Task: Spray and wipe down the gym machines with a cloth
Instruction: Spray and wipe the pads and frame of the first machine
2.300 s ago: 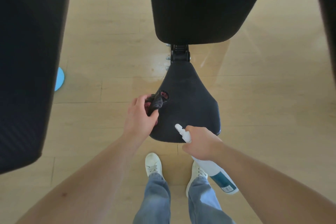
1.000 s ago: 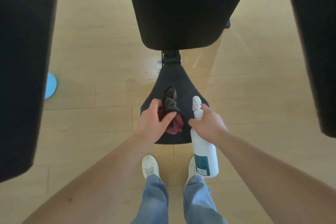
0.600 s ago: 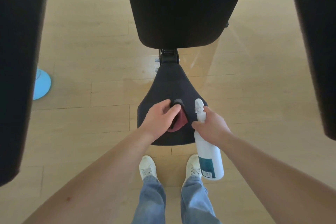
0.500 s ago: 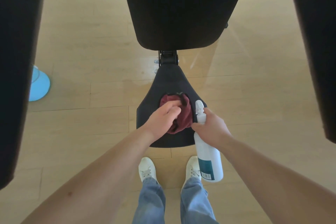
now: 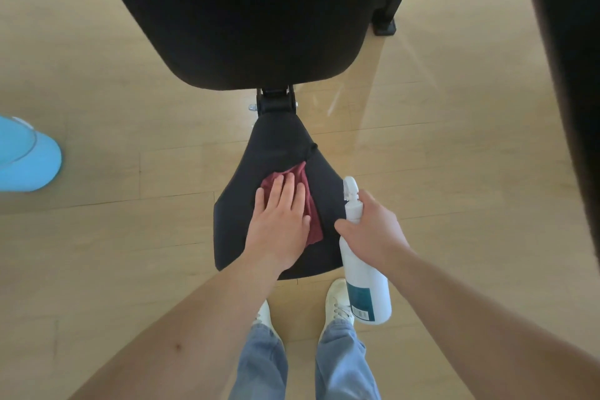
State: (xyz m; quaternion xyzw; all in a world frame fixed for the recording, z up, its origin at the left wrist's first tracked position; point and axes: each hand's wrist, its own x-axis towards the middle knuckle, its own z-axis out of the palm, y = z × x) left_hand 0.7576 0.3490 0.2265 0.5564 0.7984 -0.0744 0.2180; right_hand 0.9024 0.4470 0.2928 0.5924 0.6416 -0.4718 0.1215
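Observation:
A black padded gym seat (image 5: 276,146) sits low in the middle of the head view, under a large black back pad (image 5: 246,10). A dark red cloth (image 5: 311,204) lies spread on the seat. My left hand (image 5: 279,224) presses flat on it with the fingers extended, covering most of the cloth. At the seat's right edge my right hand (image 5: 373,230) grips the neck of a white spray bottle (image 5: 363,286) with a teal label. The bottle's nozzle points up and away and its body hangs down beside the seat.
Light wooden floor surrounds the seat. A blue round object (image 5: 26,159) lies on the floor at the left edge. Another black pad (image 5: 578,75) fills the right edge, and a black frame foot (image 5: 384,26) stands at the upper right. My white shoes (image 5: 337,302) are just below the seat.
The cloth was bunched in my left hand; now it is spread on the seat under my flat palm. The right hand has swung the bottle upright at the seat's right edge.

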